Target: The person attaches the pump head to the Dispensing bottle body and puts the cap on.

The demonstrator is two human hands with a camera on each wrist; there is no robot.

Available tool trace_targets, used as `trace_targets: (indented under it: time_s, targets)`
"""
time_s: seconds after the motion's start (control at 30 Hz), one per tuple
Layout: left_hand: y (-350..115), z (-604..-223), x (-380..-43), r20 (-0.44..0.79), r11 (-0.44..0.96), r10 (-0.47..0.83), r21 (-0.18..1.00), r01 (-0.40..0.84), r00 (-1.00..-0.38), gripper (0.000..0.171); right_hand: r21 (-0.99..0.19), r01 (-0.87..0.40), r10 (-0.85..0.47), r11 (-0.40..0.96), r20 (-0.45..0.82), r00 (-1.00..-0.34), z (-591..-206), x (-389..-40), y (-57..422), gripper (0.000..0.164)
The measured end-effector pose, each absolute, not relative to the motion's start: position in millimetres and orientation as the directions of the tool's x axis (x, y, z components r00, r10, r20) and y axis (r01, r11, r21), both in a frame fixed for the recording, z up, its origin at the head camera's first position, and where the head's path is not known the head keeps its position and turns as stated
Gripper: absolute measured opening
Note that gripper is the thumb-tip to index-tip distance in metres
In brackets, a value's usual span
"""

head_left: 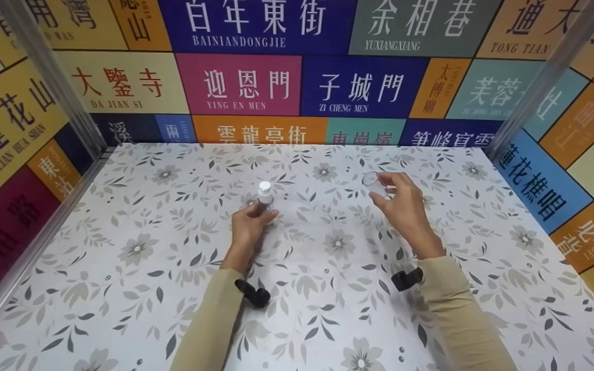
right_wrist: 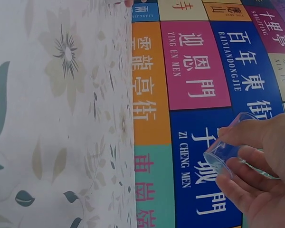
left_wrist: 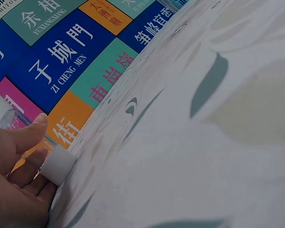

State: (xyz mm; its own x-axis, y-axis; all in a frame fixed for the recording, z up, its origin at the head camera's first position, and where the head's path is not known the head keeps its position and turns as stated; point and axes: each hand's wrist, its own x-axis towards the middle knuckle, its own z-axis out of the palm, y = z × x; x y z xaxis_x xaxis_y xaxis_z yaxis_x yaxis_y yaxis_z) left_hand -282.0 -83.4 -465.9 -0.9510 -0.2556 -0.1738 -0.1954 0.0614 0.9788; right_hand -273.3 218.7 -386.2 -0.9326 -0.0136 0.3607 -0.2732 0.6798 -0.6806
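Note:
My left hand point(head_left: 248, 226) grips a small bottle point(head_left: 265, 191) with a white top, held upright over the left-middle of the table. In the left wrist view, thumb and fingers wrap its clear body, and a white end piece point(left_wrist: 59, 164) shows close to the tabletop; whether it touches cannot be told. To the right, my right hand point(head_left: 405, 206) pinches a clear, hollow plastic cap point(head_left: 370, 179) between thumb and fingers, raised above the table. The right wrist view shows this see-through cap point(right_wrist: 221, 156) tilted, its round rim facing away from the palm.
A white tabletop point(head_left: 338, 288) with a grey leaf and flower print lies under both hands. Walls point(head_left: 245, 85) of coloured sign panels stand behind and at both sides. Black wrist straps point(head_left: 253, 294) sit on both sleeves.

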Motion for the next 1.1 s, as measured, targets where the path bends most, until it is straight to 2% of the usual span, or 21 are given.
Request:
trace_targets:
  time_s: [0.37,0.67,1.1]
  targets:
    - [-84,-465,-281,-0.198,0.069,-0.267,0.972,-0.224,-0.943,0.056,-0.643,-0.335,-0.048,0.689,0.420,-0.906,-380,-271,208,0.038]
    - [-83,-465,-281,-0.206,0.042,-0.256,0.974,-0.224,-0.944,0.058,-0.658,-0.341,-0.074,0.671,0.399,-0.914,-377,-269,194,0.040]
    - [-82,-466,-282,-0.172,0.065,-0.269,0.979,-0.195,-0.948,0.054,-0.617,-0.432,-0.143,0.658,0.461,-0.876,-374,-269,175,0.039]
